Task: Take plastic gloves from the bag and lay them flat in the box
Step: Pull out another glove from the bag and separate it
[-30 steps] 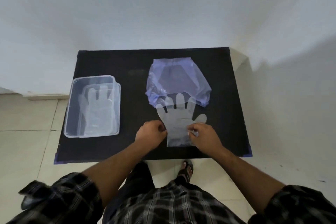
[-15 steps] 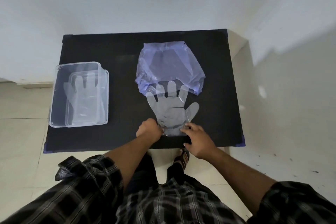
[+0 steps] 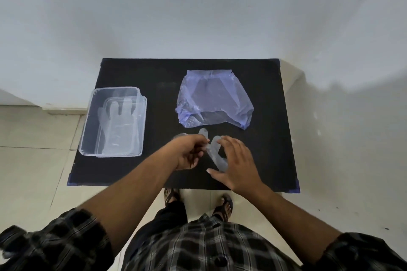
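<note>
A clear plastic glove (image 3: 215, 156) hangs crumpled between my hands, just in front of the blue-tinted bag (image 3: 214, 103) on the black table (image 3: 158, 77). My left hand (image 3: 187, 153) pinches the glove near its fingers. Beside it, my right hand (image 3: 236, 160) has its fingers spread over the glove's lower part; whether it grips is unclear. At the table's left stands the clear box (image 3: 92, 116), with gloves lying flat inside (image 3: 117, 126).
The table stands against a white wall, with pale tiled floor on both sides. My feet in sandals (image 3: 223, 205) show under the table's near edge. My plaid sleeves fill the bottom of the view.
The glove has come fully out of the bag and is lifted off the table, crumpled between my hands. Both hands moved up and slightly left from the near edge.
</note>
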